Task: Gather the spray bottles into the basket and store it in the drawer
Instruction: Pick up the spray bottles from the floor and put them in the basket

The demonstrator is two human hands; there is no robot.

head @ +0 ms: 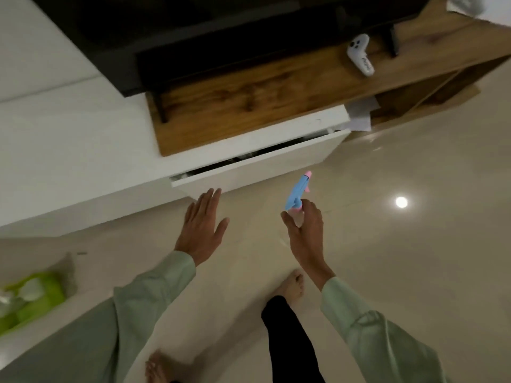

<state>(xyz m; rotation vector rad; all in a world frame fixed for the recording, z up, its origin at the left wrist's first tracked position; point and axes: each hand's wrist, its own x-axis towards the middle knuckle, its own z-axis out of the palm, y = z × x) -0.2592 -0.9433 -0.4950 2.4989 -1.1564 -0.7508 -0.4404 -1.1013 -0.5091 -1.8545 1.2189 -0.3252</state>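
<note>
- Your right hand (305, 233), centre-right of the frame: fingers wrapped around the neck of a spray bottle (298, 195), held in the air above the floor.
- Spray bottle: blue trigger head with a pink nozzle tip, pointing up toward the drawer; its body is mostly hidden inside your grip.
- Your left hand (201, 226), centre of the frame: flat and fully spread, palm down, holding nothing, fingertips just below the drawer front.
- Drawer (257, 164), middle of the frame: white front, pulled slightly out, a dark gap showing along its top edge; contents too dark to tell.
- Wooden top (249, 100) of the unit, upper centre: a white game controller (360, 55) lies on it at upper right, beside a dark stand leg.
- Papers (359, 114), right of the drawer, in an open wooden compartment.
- Green item (36, 297), lower left edge: blurred, on a white ledge; you cannot tell what it is.
- Glossy pale floor (414, 258): your bare feet at bottom centre, a lamp reflection at right.
</note>
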